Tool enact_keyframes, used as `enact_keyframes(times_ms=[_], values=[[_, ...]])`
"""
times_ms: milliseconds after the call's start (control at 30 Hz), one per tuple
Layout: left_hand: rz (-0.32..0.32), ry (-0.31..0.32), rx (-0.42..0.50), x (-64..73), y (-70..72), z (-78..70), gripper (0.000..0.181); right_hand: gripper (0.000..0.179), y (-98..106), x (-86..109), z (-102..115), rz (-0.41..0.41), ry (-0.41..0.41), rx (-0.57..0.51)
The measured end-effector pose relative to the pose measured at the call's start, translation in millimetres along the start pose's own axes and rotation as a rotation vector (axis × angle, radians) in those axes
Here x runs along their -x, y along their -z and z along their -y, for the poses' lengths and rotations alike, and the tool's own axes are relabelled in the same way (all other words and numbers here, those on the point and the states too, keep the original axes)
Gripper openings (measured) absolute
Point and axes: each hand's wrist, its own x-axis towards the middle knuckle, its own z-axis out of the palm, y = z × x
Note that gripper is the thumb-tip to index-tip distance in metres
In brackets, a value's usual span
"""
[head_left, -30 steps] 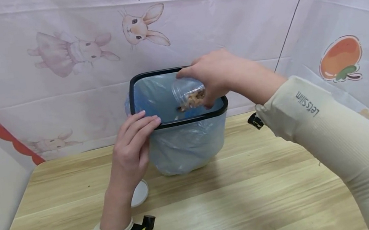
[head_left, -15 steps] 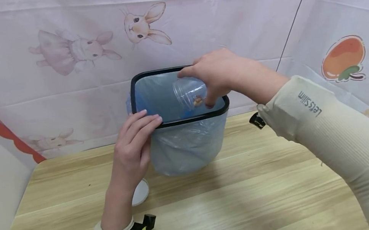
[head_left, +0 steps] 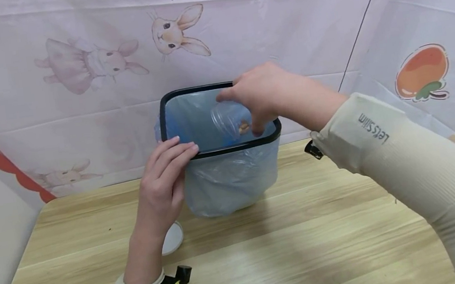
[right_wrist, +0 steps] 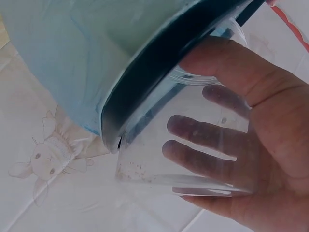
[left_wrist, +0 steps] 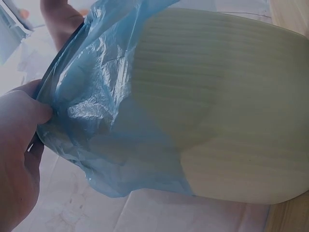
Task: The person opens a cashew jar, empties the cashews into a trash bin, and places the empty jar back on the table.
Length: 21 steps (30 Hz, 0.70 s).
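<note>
My right hand [head_left: 266, 92] grips a clear plastic jar [head_left: 226, 116], tipped on its side with its mouth over the bin's opening. A few small tan pieces [head_left: 244, 126], like nuts or snacks, show inside it in the head view. In the right wrist view the fingers spread around the see-through jar [right_wrist: 154, 164] beside the dark rim. My left hand [head_left: 161, 178] holds the near left corner of the trash bin's black rim [head_left: 237, 148]; the left wrist view shows its thumb [left_wrist: 41, 113] pressing the blue bag [left_wrist: 96, 96] from outside. The bin's bottom is hidden.
A round white lid [head_left: 173, 238] lies on the wooden table [head_left: 307, 236], partly behind the left wrist. Close behind the bin stands a wall covered with a rabbit-print cloth [head_left: 111, 99]. Another covered wall [head_left: 449, 1] rises on the right.
Most of the tan and brown pieces have dropped out of the jar into the bin. The jar shifts only slightly in my right hand's grip; the left hand stays on the rim.
</note>
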Motion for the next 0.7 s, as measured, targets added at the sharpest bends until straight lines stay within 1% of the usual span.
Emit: enact_keyframes(times_ms=[233,500,700], values=[[-0.008,-0.006,0.009,-0.1,-0.2,1.0,0.036,0.098,1.0,-0.2,3.0,0.003,0.020,0.052],[-0.004,0.003,0.010,-0.4,0.2,2.3,0.036,0.103,1.0,-2.1,2.3,0.013,0.034,0.120],[0.002,0.011,0.011,-0.9,0.8,2.4,0.036,0.104,2.5,-0.1,3.1,-0.006,0.044,0.183]])
